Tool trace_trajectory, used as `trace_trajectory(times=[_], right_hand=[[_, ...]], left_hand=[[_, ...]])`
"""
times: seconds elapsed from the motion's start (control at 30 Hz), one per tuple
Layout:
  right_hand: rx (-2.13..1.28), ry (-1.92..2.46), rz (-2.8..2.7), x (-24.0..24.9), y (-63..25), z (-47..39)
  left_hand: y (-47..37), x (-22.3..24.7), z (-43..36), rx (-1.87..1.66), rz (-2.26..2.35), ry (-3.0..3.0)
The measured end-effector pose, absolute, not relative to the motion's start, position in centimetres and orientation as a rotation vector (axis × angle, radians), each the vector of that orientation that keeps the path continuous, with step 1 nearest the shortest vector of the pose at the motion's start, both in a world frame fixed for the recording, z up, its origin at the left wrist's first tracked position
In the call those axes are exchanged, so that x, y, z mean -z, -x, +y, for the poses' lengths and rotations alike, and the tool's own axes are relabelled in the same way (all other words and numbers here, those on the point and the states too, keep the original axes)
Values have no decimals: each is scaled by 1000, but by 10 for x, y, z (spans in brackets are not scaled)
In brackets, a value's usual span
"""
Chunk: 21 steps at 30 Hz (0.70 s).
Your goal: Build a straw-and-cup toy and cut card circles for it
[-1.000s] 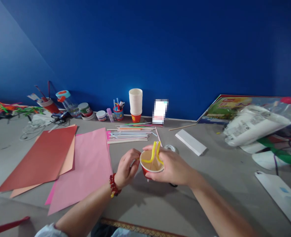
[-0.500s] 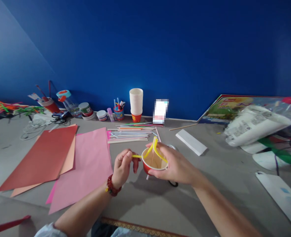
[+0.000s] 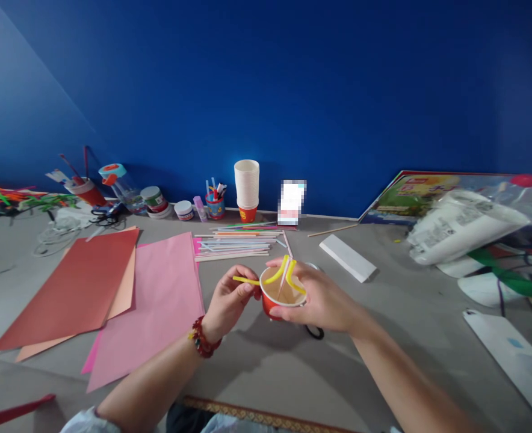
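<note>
My right hand (image 3: 322,296) is wrapped round a red paper cup (image 3: 268,308), thumb near the front and fingers behind. The cup is held above the table with its open top toward me. A pale thin stick (image 3: 286,278) rises inside it. Bent yellow straw-like pieces (image 3: 292,278) meet at the stick's top and reach the rim on both sides. A yellow end (image 3: 246,280) sticks out left over the rim. My left hand (image 3: 230,299) is closed beside the cup, thumb and fingertips together at its left wall; what they pinch is hidden.
Loose straws (image 3: 239,245) lie beyond the cup. Pink paper (image 3: 167,307) and red paper (image 3: 71,288) lie left. Stacked paper cups (image 3: 247,183) stand by the wall. A folded white card (image 3: 348,258) and plastic bags (image 3: 469,231) lie right; dark scissor-like handles (image 3: 314,332) show beneath my right hand.
My left hand has let go of the yellow end and moved right, to the cup's side. The yellow pieces now sit slightly lower and wider apart at the top. My right hand keeps its hold.
</note>
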State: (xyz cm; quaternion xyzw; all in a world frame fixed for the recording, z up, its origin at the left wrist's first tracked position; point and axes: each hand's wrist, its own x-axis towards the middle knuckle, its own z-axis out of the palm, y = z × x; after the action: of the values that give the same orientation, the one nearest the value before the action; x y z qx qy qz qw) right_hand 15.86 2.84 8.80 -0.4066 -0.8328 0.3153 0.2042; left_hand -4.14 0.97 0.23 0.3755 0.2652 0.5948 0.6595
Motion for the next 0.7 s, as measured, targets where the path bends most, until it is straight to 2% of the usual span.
trace_trajectory(times=[0.1, 0.37, 0.47, 0.7], right_hand=[[-1000, 1127, -2333, -89, -160, 29], [-1211, 1067, -2296, -86, -162, 35], [-1267, 1033, -2251, -81, -163, 37], [-1132, 896, -2195, -59, -164, 44]], left_hand=[[42, -2, 9, -1347, 612, -952], [58, -3, 12, -1427, 756, -1730], [55, 0, 10, -1461, 750, -1639], [40, 1, 4, -1239, 652, -1332]])
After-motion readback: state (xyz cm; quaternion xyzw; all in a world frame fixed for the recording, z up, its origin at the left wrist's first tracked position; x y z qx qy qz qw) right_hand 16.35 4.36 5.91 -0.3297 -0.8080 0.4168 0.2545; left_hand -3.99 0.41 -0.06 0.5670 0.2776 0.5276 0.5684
